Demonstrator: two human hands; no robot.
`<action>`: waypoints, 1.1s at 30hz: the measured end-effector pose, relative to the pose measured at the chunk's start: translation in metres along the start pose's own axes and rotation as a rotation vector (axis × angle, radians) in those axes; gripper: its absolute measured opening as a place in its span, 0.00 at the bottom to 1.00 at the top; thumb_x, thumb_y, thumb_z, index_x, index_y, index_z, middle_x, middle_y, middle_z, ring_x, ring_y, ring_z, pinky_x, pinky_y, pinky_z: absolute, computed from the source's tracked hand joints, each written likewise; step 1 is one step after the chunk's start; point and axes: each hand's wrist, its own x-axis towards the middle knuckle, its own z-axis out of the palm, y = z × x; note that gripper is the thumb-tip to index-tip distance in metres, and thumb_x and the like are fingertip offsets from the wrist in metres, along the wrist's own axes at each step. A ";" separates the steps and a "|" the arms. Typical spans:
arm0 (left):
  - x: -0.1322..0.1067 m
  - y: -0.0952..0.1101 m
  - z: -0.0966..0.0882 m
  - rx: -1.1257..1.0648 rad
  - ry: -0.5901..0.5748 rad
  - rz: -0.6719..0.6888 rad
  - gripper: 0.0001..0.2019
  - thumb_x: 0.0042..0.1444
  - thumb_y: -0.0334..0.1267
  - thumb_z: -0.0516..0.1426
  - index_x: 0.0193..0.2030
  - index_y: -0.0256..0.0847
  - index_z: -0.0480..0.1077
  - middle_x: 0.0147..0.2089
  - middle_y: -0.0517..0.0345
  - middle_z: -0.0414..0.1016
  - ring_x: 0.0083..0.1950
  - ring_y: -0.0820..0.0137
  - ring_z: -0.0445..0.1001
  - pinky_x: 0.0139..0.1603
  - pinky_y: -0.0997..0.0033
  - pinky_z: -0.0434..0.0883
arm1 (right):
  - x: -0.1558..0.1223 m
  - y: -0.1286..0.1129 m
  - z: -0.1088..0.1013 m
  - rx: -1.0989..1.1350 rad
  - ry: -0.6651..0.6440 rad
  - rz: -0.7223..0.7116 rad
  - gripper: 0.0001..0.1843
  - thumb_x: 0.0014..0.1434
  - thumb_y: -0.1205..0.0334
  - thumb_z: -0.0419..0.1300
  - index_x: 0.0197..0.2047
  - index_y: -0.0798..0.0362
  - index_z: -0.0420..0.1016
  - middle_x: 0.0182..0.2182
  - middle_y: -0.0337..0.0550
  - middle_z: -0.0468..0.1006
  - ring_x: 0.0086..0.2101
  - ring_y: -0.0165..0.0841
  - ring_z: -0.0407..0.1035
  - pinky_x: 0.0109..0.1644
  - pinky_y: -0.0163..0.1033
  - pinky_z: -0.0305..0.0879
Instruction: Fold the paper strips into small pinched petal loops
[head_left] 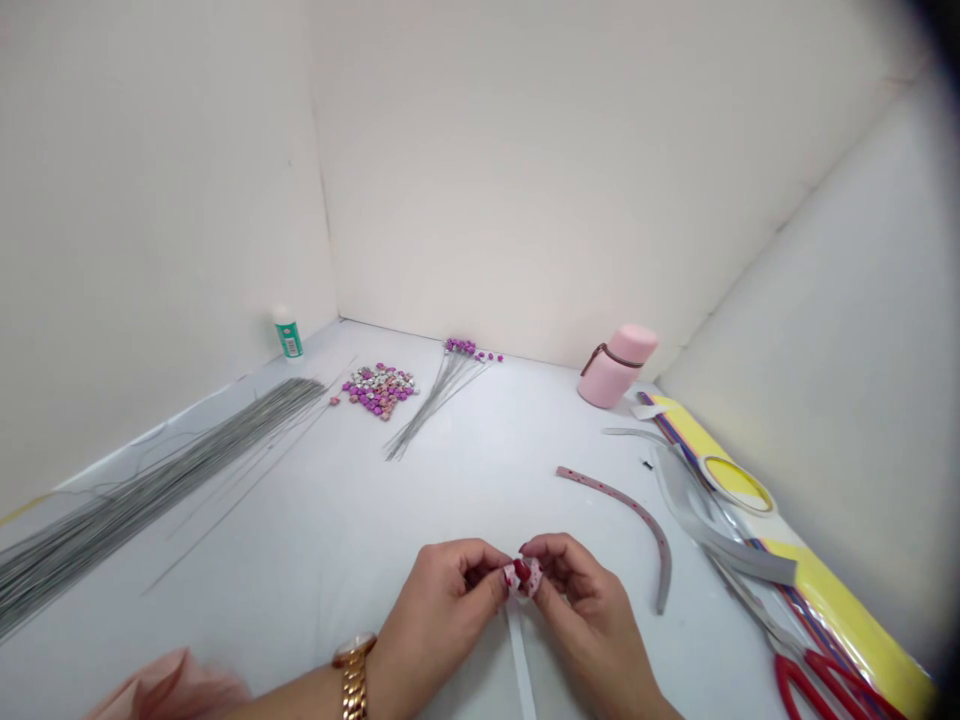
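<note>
Low in the middle of the white table, my left hand and my right hand meet. Both pinch a small folded piece of pink paper strip between fingertips. A white tail of the strip hangs down toward me from the fold. A gold watch sits on my left wrist. A curved pink-grey paper strip lies on the table just right of my right hand.
A long bundle of grey wires lies left. A pile of purple and pink paper stars, wires tipped with stars, a glue bottle and a pink flask stand further back. Tape roll, paper strips and red scissors lie right.
</note>
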 end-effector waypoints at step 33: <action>0.007 -0.001 -0.017 0.697 0.164 0.344 0.09 0.55 0.30 0.51 0.34 0.41 0.73 0.31 0.57 0.76 0.33 0.68 0.71 0.35 0.71 0.67 | 0.006 -0.001 0.004 0.298 -0.083 0.230 0.12 0.51 0.55 0.60 0.33 0.56 0.71 0.19 0.37 0.71 0.20 0.27 0.65 0.25 0.31 0.61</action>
